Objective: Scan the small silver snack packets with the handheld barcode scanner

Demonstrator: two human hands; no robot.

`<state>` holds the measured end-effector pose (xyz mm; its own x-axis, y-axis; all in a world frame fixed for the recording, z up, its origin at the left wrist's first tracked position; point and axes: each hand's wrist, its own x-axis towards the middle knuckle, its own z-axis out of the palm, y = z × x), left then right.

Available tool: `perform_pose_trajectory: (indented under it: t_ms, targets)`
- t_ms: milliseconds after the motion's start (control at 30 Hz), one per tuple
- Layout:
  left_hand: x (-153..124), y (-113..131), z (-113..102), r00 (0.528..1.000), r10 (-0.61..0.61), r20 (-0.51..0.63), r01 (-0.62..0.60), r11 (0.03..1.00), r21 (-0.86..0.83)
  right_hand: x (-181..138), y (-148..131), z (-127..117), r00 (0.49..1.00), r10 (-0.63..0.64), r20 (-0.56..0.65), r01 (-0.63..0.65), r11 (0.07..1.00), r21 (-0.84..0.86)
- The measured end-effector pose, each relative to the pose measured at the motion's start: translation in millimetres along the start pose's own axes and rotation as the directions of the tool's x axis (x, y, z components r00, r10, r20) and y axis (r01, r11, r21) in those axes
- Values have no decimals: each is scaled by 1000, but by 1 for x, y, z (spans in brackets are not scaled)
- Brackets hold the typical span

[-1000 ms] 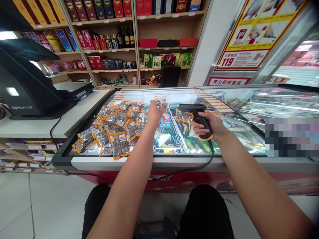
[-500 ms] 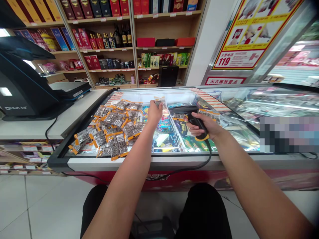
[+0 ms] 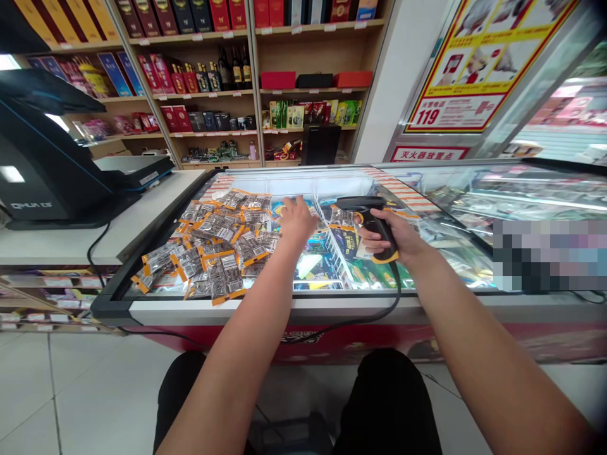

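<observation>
Chest freezer (image 3: 171, 311): on its left part, packets (image 3: 215, 229), print too small to read; over its middle, left hand (image 3: 298, 221), palm hidden. Above the freezer, scanner (image 3: 361, 203), grip partly covered by right hand (image 3: 396, 235); at the freezer's right front, patch (image 3: 550, 256), pixelated, content indeterminable. Left of the freezer, terminal (image 3: 47, 151), cropped by the left edge; behind the freezer, poster (image 3: 474, 69), cropped at top.

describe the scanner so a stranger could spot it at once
Find the freezer across the middle. Above it, the right hand grips the scanner. Unlike the orange-edged packets nearby, it is black and pistol-shaped, with a cable.
</observation>
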<state>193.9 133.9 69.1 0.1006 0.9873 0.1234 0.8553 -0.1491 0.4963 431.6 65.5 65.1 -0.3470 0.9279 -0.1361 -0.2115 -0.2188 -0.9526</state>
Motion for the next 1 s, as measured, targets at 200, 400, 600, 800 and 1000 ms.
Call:
perform_pose_trajectory:
  t_ms: [200,400,600,800,1000]
  targets:
    - [-6,9,14,873,399,280,-425,904,37,1,1,-3,1000,-2,-19,3,1000,16]
    - [-12,27,39,761,535,368,-573,820,-8,-3,-1,-2,998,-64,9,63,996,61]
    - [-7,12,14,990,140,12,-140,986,93,-3,-1,-3,998,-62,-29,65,994,89]
    - [6,-19,-11,973,-223,55,207,955,210,-4,-2,-1,999,-28,-34,31,996,83]
    - [-4,-4,-3,992,-28,123,-1,972,234,-4,-1,-1,998,-54,-21,56,996,64]
